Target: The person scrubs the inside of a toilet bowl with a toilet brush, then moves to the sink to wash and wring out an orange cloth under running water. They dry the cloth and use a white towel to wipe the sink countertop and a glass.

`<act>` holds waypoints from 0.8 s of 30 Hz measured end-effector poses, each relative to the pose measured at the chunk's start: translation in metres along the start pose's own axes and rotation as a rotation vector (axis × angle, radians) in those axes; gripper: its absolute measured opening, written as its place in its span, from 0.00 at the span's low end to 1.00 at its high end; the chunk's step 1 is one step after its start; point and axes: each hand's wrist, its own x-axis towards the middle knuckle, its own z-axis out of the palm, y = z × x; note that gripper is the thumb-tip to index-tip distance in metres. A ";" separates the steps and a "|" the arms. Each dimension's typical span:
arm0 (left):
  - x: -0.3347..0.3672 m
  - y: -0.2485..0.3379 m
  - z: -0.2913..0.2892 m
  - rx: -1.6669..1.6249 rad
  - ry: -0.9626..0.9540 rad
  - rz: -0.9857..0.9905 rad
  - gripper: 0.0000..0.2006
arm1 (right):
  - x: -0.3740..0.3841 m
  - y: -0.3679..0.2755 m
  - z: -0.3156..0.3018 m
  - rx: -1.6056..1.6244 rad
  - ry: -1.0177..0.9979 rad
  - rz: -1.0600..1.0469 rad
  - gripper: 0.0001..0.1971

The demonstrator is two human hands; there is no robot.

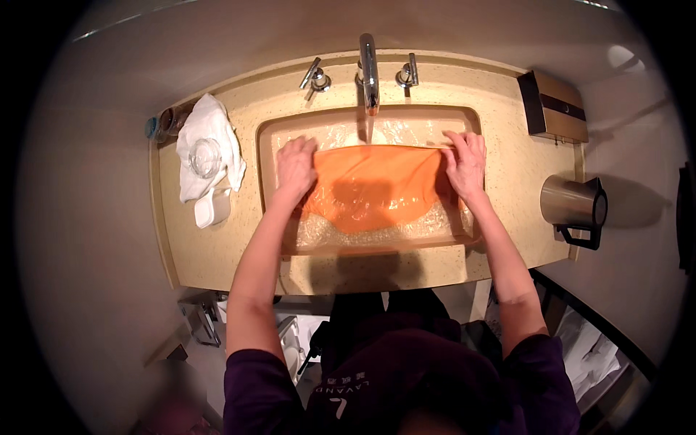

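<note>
An orange cloth [377, 188] is stretched between my two hands over the sink [272, 130], its lower part lying in the rippling water. My left hand [296, 168] grips its upper left corner, fingers closed. At the upper right corner, my right hand [466, 163] pinches the cloth between thumb and fingers. The cloth's top edge runs nearly straight from hand to hand, just below the chrome faucet [369, 76]. Water seems to run from the spout down to that edge.
Two tap handles [317, 78] flank the faucet. On the left counter lie a white towel [210, 130], a clear glass dish [205, 158] and a white cup [212, 208]. A brown box [558, 107] and a metal kettle [573, 201] stand on the right.
</note>
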 end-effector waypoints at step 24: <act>0.017 0.187 0.080 -0.702 0.131 0.081 0.09 | -0.148 -0.037 -0.019 0.473 -0.185 0.100 0.09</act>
